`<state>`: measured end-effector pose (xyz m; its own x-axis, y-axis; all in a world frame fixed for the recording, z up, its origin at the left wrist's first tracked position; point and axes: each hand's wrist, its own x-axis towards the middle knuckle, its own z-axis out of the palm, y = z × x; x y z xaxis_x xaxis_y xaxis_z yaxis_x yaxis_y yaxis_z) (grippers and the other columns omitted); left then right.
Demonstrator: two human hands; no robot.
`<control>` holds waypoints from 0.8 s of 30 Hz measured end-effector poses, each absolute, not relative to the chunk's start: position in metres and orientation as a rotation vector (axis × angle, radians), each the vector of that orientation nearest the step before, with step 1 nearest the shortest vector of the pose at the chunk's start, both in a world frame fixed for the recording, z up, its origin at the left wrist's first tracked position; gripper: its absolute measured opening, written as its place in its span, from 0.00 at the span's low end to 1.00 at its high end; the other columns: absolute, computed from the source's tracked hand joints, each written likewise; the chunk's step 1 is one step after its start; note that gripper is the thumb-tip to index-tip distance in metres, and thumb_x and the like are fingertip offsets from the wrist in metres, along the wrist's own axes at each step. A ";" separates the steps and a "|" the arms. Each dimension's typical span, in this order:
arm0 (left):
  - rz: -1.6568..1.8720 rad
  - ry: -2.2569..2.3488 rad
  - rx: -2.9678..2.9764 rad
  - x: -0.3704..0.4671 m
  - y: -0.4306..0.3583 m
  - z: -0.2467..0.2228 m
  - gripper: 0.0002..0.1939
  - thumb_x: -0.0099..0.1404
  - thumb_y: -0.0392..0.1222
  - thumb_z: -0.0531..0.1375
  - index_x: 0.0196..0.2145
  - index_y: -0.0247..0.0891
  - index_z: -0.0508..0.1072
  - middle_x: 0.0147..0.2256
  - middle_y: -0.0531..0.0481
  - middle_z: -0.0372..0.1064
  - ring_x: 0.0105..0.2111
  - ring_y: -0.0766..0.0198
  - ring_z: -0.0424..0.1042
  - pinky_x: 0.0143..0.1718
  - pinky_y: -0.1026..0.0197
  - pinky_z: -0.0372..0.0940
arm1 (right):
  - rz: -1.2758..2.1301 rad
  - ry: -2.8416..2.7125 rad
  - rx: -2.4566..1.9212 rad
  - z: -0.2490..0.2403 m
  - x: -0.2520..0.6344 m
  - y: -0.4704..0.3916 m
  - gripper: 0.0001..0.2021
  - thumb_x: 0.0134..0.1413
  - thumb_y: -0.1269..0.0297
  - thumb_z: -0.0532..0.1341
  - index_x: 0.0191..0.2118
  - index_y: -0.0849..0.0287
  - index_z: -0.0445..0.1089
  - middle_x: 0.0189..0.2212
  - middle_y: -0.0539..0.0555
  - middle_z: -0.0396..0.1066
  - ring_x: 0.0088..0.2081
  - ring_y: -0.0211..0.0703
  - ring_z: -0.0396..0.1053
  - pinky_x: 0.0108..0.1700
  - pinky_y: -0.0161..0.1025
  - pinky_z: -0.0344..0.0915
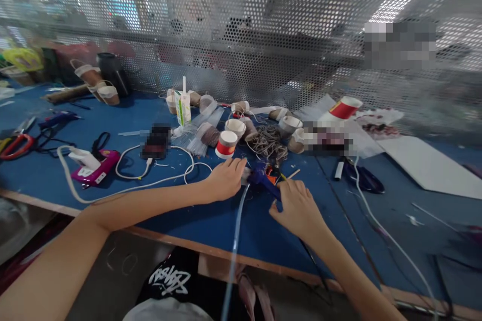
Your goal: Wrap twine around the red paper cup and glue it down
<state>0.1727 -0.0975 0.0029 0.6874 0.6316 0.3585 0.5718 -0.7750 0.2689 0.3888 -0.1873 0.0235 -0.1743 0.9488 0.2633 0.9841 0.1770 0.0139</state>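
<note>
One camera sits on the person's head and looks forward and down, close over the blue table (181, 220).

The table (196, 225) is blue, the power strip (98, 169) magenta

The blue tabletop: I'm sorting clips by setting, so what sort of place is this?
Probably a craft workshop: the right hand grips a blue plastic tool, apparently a glue gun; tangled grey-brown cord lies among small brown-and-white cups; and a perforated metal screen stands behind.
</note>
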 end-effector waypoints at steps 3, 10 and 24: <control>0.785 0.974 2.656 0.177 -0.077 0.003 0.27 0.63 0.34 0.51 0.60 0.26 0.58 0.55 0.27 0.66 0.59 0.43 0.66 0.60 0.41 0.62 | -0.189 -2.244 -1.878 0.027 0.380 -0.174 0.10 0.44 0.70 0.57 0.36 0.59 0.69 0.34 0.65 0.72 0.41 0.61 0.68 0.42 0.52 0.66; 0.830 0.827 2.608 0.196 -0.025 0.014 0.30 0.62 0.26 0.45 0.63 0.27 0.53 0.56 0.29 0.66 0.58 0.51 0.68 0.59 0.46 0.63 | 0.064 -2.153 -1.678 0.038 0.412 -0.177 0.10 0.42 0.68 0.54 0.34 0.55 0.66 0.34 0.59 0.73 0.38 0.53 0.71 0.41 0.47 0.68; 0.009 0.619 2.744 0.260 -0.010 0.041 0.33 0.70 0.37 0.51 0.69 0.37 0.47 0.71 0.43 0.44 0.71 0.52 0.42 0.68 0.48 0.49 | 0.098 -1.561 -1.897 0.029 0.466 -0.191 0.07 0.31 0.63 0.53 0.24 0.54 0.61 0.19 0.48 0.62 0.25 0.45 0.64 0.28 0.38 0.62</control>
<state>0.2601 -0.0101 0.0407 0.9058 0.4188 -0.0650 0.4168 -0.8524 0.3159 0.4659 -0.1912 0.0291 0.2810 0.8950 0.3464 0.8449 -0.0595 -0.5316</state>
